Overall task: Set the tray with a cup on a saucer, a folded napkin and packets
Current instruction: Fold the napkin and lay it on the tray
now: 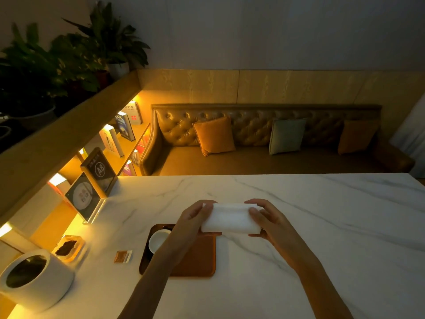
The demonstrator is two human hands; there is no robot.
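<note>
A folded white napkin (231,218) is held in the air between both hands, above the right far corner of the brown tray (200,259). My left hand (195,217) grips its left end and my right hand (264,218) grips its right end. On the tray's left side stands a white cup (158,240); my left forearm covers part of it, and I cannot make out a saucer under it. One small orange packet (123,256) lies on the marble table to the left of the tray.
A glass dish (69,248) holding dark packets sits at the left, beside a large white pot (36,279). Acrylic sign stands (92,187) stand at the table's far left corner. Beyond the table's far edge (276,174) is a sofa with cushions.
</note>
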